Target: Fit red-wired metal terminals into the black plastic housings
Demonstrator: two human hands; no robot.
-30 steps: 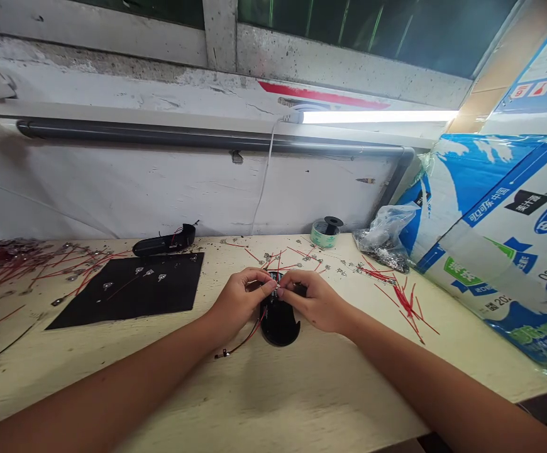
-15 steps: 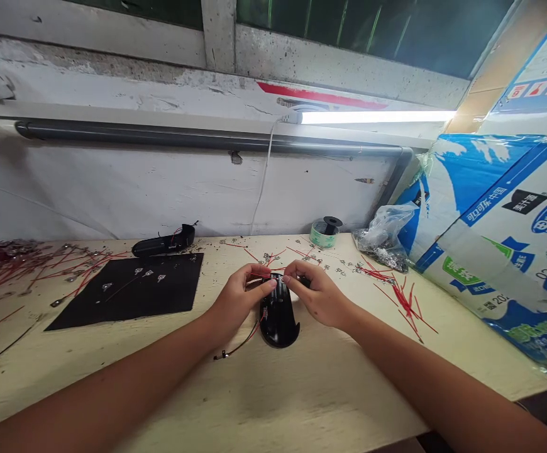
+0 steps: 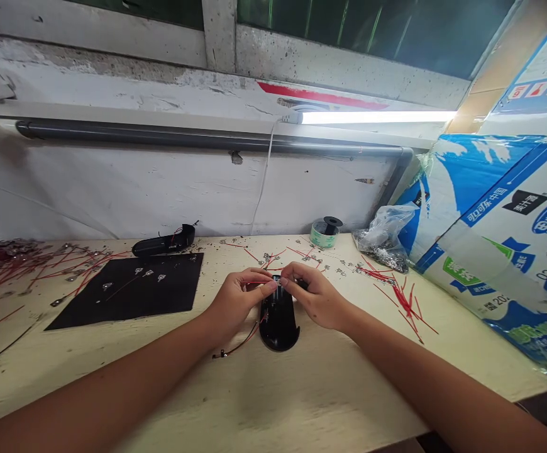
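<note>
A black plastic shell (image 3: 279, 327), long and rounded, lies on the table in front of me, its far end between my two hands. My left hand (image 3: 238, 301) is closed in a pinch, and a thin red wire (image 3: 256, 282) runs between its thumb and fingers. My right hand (image 3: 318, 299) is also closed, thumb and fingertips pressed together at the shell's far end. Whatever small piece it grips is hidden by the fingers. A dark and red wire lead with a small connector (image 3: 221, 354) trails out from the shell's left side.
A second black shell (image 3: 163, 244) rests behind a black sheet (image 3: 136, 292) bearing small metal pieces. Red wires (image 3: 408, 302) are scattered on both sides. At the back stand a tape roll (image 3: 324, 234) and a plastic bag (image 3: 386, 233). Blue-white cartons (image 3: 495, 220) line the right edge.
The fingers of both hands have shifted slightly at the shell's far end. The shell has moved a touch toward me, and the red wire shows more clearly in my left hand.
</note>
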